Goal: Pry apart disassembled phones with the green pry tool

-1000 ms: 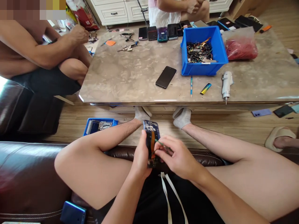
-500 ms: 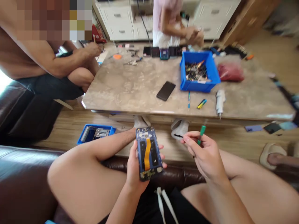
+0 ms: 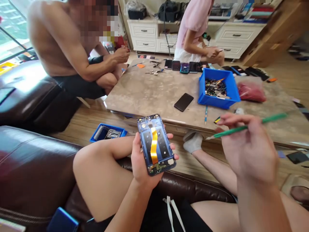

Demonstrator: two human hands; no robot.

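My left hand is wrapped round an opened phone, tilted with its inside facing me. An orange ribbon cable runs down the middle of its blue-and-black frame, with small boards at both ends. In my right hand is a slim green pen-like tool, its pale pointed tip aimed left, apart from the phone. The hand is raised in front of the table's near edge, slightly blurred. Its fingers partly cover a small yellow-and-black item on the table.
On the stone-topped table are a blue bin of small parts, a dark phone, a blue pencil-like stick and a red bag. Another blue tray stands low at left. Two people sit across and left.
My right hand has risen to the right and turned the green tool level. The dark strip between its fingertips no longer shows. The phone in my left hand is slightly higher.
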